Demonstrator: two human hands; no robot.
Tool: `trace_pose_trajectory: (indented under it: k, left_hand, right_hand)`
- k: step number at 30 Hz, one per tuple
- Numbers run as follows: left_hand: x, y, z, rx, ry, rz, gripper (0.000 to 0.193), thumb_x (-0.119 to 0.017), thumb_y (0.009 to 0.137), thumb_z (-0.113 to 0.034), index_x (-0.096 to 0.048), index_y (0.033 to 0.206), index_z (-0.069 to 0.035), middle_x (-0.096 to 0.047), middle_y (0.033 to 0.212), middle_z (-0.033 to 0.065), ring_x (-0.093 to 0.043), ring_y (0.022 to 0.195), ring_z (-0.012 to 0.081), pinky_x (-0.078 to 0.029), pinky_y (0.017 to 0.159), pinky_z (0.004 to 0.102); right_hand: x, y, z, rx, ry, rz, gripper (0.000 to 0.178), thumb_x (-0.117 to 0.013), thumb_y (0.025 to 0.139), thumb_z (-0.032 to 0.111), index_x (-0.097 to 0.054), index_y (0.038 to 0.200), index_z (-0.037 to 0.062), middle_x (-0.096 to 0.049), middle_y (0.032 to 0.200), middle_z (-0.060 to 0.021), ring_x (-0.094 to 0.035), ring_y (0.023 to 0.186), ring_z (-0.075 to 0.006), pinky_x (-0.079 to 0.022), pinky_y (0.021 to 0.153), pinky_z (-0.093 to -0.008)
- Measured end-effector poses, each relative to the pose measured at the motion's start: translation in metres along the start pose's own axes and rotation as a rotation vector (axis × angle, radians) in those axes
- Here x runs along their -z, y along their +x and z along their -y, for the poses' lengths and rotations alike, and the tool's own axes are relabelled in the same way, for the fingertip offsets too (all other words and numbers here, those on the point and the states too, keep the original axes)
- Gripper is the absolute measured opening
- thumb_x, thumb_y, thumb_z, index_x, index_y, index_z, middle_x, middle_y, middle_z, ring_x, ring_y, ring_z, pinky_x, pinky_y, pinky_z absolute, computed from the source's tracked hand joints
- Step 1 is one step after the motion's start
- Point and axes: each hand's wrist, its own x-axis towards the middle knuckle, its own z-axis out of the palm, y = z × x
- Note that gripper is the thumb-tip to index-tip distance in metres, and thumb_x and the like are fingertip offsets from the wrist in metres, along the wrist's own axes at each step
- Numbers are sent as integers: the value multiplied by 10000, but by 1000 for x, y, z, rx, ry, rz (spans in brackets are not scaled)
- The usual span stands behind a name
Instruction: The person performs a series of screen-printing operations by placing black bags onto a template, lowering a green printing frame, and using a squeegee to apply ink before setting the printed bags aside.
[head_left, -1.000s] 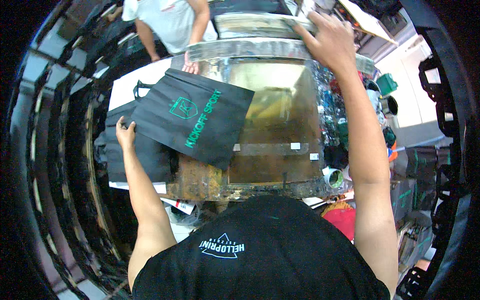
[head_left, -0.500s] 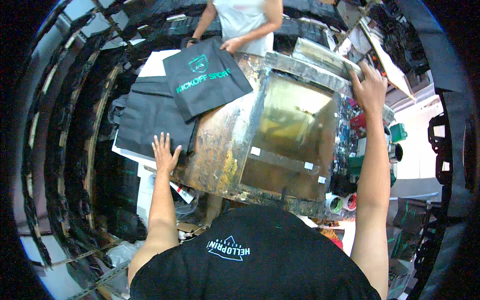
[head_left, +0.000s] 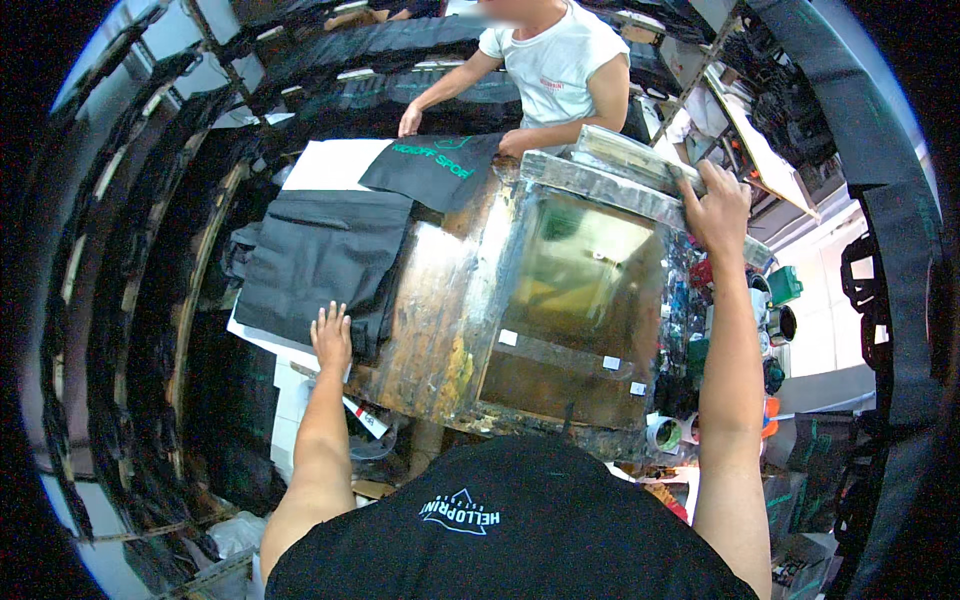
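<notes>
My left hand [head_left: 331, 338] rests at the near right corner of a stack of black fabric bags [head_left: 325, 255], fingers stretched out and nothing in its grasp. At the right, my right hand [head_left: 718, 208] is closed round the corner of a tilted screen-printing frame [head_left: 640, 160]. Below that frame lies a glossy, brownish printing bed [head_left: 575, 350] with several small white tabs on it. Across the table, a co-worker in a white top holds a black bag with green print [head_left: 430, 170], partly folded over and off the stack.
The worn, paint-stained wooden table [head_left: 425, 330] runs between stack and printing bed. Tins and ink pots [head_left: 782, 323] crowd its right side. Racks hung with black bags [head_left: 150, 300] curve along the left. A white sheet [head_left: 325, 165] shows behind the stack.
The co-worker has drawn the printed bag away toward the far side, and one of their hands has come off it or to its edge. My hands keep roughly their places; the view has shifted.
</notes>
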Motion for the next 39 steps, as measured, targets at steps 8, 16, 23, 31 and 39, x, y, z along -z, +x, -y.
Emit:
trace_pose_trajectory:
  k: [8,16,23,31,39]
  left_hand:
    - [92,60,-59,-137,-159,284,564,-363,1073,-476,-518,1477,-114,-538,1428,287,-509,1338,448,-393,1112,533]
    - [-2,8,-317,-203,-389,537,642,-281,1079,-514,-321,1586,-123,-383,1585,191,-407,1385,514,-326,1140,632]
    - [-71,-49,-379,-592,-47,234,691,-379,1034,-595,-326,1608,-214,-209,1687,161,-182,1530,477,-81,1138,780]
    - [-93,-16,-398,-783,-14,222,669,-421,1016,-596,-346,1599,-278,-192,1696,129,-132,1532,492,-48,1114,813]
    - [-118,-48,-479,-898,-137,173,662,-446,1006,-584,-388,1582,-262,-200,1690,141,-106,1537,486,10,1127,799]
  right_hand:
    - [-1,1,-5,-10,33,-11,457,-630,915,531,-670,1027,90,-690,964,-127,-627,995,-325,-404,892,-486]
    - [0,8,-3,3,52,-39,432,-644,910,507,-669,1022,91,-690,952,-129,-631,977,-331,-410,878,-480]
    - [1,4,-11,-35,33,46,507,-624,902,572,-690,1014,82,-707,984,-130,-642,998,-323,-415,881,-479]
    - [-10,19,-18,38,-30,-115,566,-572,923,613,-714,1068,85,-719,967,-170,-670,981,-346,-423,854,-500]
    - [8,37,-11,-28,202,-102,663,-566,929,653,-627,690,38,-659,744,-182,-631,775,-369,-432,763,-489]
